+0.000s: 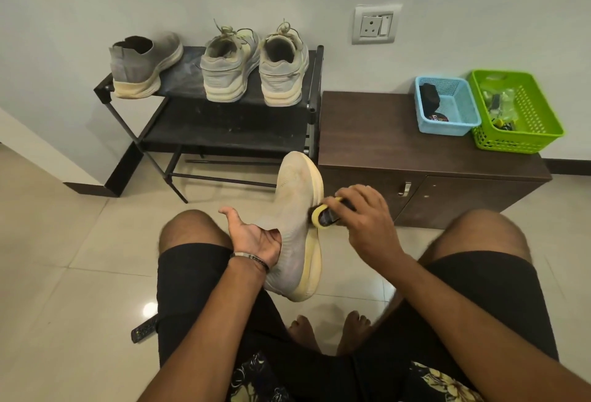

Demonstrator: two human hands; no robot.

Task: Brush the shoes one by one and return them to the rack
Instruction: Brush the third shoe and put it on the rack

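Note:
I hold a grey slip-on shoe (294,225) with a yellowed sole between my knees, toe pointing away. My left hand (252,235) has its fingers tucked inside the shoe's opening, thumb sticking out. My right hand (364,212) grips a yellow and black brush (326,214) whose bristles touch the shoe's right side by the sole. On the top shelf of the black rack (224,113) stand the matching grey slip-on (140,65) at the left and a pair of laced grey sneakers (252,65) at the right.
A dark brown low cabinet (399,152) stands right of the rack, carrying a blue basket (447,107) and a green basket (518,110). A remote control (144,331) lies on the tiled floor by my left thigh. A wall socket (375,24) sits above the cabinet.

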